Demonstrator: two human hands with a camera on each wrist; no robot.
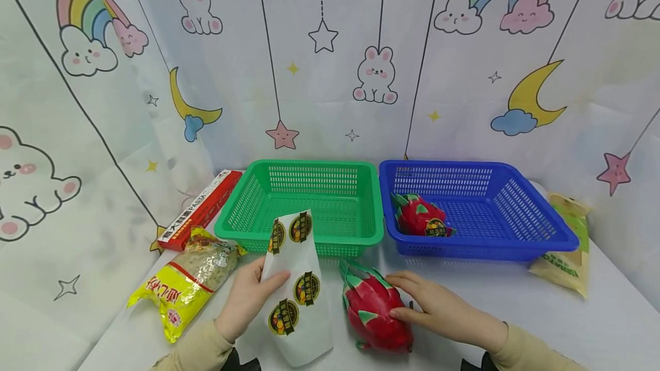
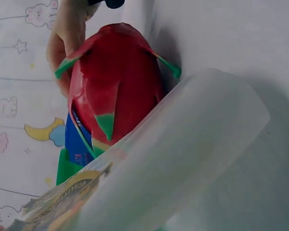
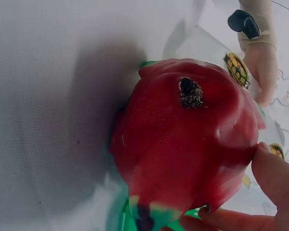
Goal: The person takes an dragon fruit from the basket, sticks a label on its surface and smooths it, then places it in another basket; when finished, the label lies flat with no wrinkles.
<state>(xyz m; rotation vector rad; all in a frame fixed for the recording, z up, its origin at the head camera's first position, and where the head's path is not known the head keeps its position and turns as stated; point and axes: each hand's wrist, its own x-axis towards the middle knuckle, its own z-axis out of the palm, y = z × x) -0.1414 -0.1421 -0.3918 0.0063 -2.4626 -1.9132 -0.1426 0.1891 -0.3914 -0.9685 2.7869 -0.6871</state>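
My left hand (image 1: 248,298) pinches a white strip of label stickers (image 1: 305,334) upright between thumb and fingers. Several round black-and-gold stickers show on the strip's face. In the left wrist view, its plain back (image 2: 183,149) curves across the foreground. Just right of the strip, a red dragon fruit (image 1: 375,314) with green-tipped scales lies on the table. My right hand (image 1: 446,309) grips it from the right, thumb on the near side and fingers over the far side. The right wrist view shows its dark stem scar (image 3: 190,92); no sticker shows on its visible sides.
Behind the hands stand a green basket (image 1: 362,240) and a blue basket (image 1: 484,249). The blue one holds another dragon fruit (image 1: 415,213) bearing a sticker. At left lie a yellow bag (image 1: 177,285) and a red box (image 1: 180,233); at right, a beige-green bag (image 1: 569,262).
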